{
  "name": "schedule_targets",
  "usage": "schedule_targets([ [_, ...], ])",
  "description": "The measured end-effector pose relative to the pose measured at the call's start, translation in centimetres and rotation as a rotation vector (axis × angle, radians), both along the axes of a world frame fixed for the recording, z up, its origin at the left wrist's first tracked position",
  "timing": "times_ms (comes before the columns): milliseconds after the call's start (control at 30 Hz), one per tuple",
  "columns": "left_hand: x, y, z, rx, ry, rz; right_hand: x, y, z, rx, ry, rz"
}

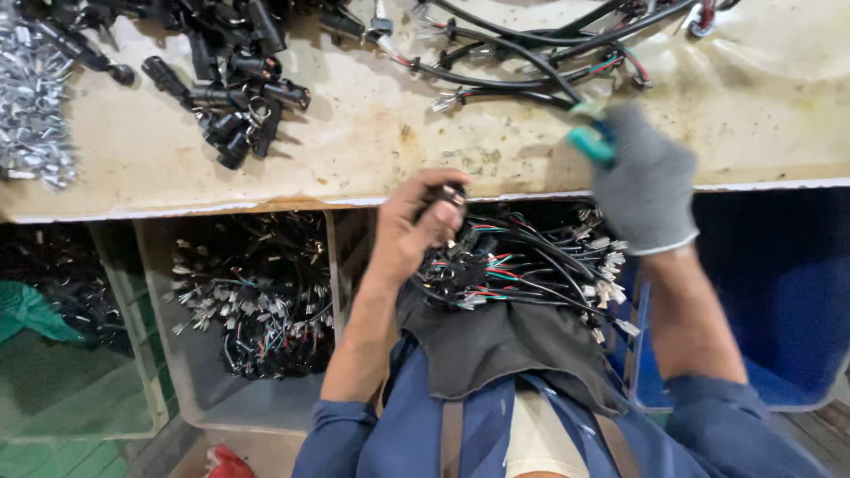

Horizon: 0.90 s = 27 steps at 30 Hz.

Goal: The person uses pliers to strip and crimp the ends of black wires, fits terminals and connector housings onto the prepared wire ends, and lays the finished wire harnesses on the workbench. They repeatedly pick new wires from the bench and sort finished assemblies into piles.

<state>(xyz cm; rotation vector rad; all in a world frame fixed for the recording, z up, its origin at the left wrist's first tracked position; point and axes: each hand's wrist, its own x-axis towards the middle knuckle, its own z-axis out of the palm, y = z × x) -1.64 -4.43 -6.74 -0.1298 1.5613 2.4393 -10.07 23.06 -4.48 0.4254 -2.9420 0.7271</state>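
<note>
My bare left hand (418, 221) is closed around a small black connector (450, 196) just below the worktable's front edge. Under it, a bundle of black, red and green wire harnesses (522, 270) lies on a dark cloth (505, 345) over my lap. My right hand (642, 181), in a grey knit glove, is raised over the table edge and grips a teal-handled tool (591, 142), blurred by motion. The tool's tip sits against black cables (522, 53) lying on the table.
A stained beige worktable (372, 133) carries a heap of black connector caps (235, 88) and a pile of shiny metal terminals (31, 106) at far left. Below are a grey bin of wire harnesses (257, 296), a green crate (71, 381) and a blue bin (779, 292).
</note>
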Motion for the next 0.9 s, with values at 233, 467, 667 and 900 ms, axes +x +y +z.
schedule_targets([
  [233, 0.0, 2.4, 0.4, -0.256, 0.269, -0.208, 3.6, -2.1, 4.2, -0.055, -0.028, 0.452],
  [467, 0.4, 3.7, -0.2, -0.446, 0.242, -0.193, 5.1, -2.8, 0.7, -0.47, -0.165, 0.255],
  [667, 1.1, 4.6, -1.1, -0.033, 0.01, -0.149, 6.5, -3.5, 0.3, -0.547, 0.048, 0.261],
  [900, 1.7, 3.7, -0.1, -0.13, 0.186, -0.223, 6.4, -3.2, 2.9, -1.806, -0.402, 0.148],
])
